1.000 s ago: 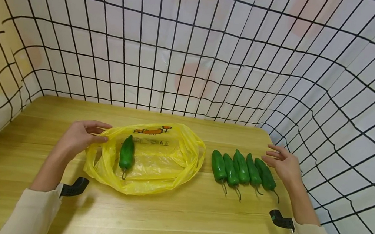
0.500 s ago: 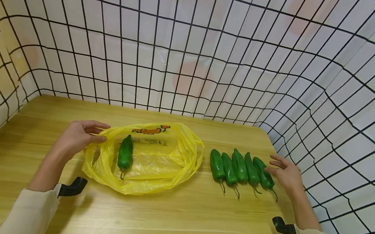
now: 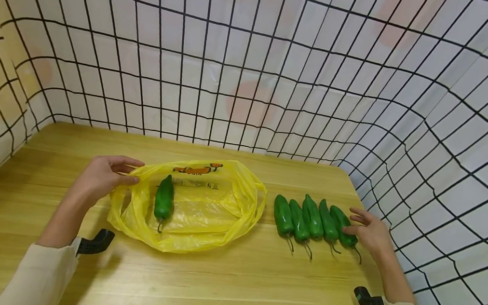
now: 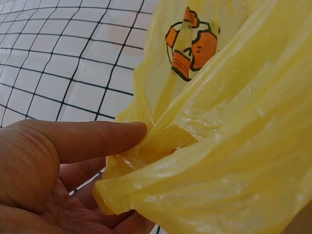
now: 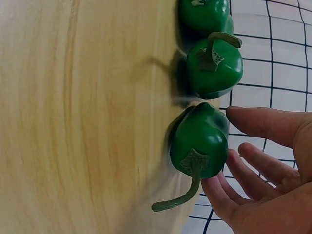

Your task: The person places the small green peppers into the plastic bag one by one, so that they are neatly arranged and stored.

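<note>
Yellow bag (image 3: 191, 206): lies open on wooden surface (image 3: 224, 281), left of centre; 1 green pepper (image 3: 164, 199) inside, stem toward near edge.
Left hand (image 3: 104, 176): thumb + fingers pinch bag's left rim.
Right hand (image 3: 372, 231): fingers spread, relaxed; tips touch rightmost pepper (image 3: 344, 227), no grip.
Pepper row (image 3: 313, 220): 5 side by side, right of bag, stems near.
Backdrop: grid-pattern sheet (image 3: 251, 66), far + right.

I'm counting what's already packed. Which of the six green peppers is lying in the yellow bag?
The lone pepper at the left, inside the open yellow bag whose rim the left hand pinches. The other five lie in a row on the bare table.
</note>
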The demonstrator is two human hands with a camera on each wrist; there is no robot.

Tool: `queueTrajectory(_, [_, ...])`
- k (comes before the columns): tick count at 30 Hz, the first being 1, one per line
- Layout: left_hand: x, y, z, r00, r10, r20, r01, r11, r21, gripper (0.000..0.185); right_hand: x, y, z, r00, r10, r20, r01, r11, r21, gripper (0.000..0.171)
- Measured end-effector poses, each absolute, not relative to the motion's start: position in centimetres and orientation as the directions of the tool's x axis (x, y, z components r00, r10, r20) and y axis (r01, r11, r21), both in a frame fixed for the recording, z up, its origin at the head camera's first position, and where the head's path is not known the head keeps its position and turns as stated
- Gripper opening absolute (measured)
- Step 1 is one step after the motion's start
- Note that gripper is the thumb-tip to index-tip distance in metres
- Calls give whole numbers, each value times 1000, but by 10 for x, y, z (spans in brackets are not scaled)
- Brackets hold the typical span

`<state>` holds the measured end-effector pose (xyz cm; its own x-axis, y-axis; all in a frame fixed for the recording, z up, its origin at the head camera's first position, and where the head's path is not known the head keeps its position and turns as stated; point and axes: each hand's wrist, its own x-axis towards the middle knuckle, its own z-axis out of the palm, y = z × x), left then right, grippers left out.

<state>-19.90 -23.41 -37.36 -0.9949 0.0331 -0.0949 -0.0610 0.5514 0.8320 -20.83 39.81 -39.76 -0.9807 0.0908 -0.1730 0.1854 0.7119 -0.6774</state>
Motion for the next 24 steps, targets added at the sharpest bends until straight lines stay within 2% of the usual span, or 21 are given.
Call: queueTrajectory(24, [-200,-236,-373,-993,28,-114,-80,548,832,51,-206,396,-406,-978,115,-176,202,744,-636,85])
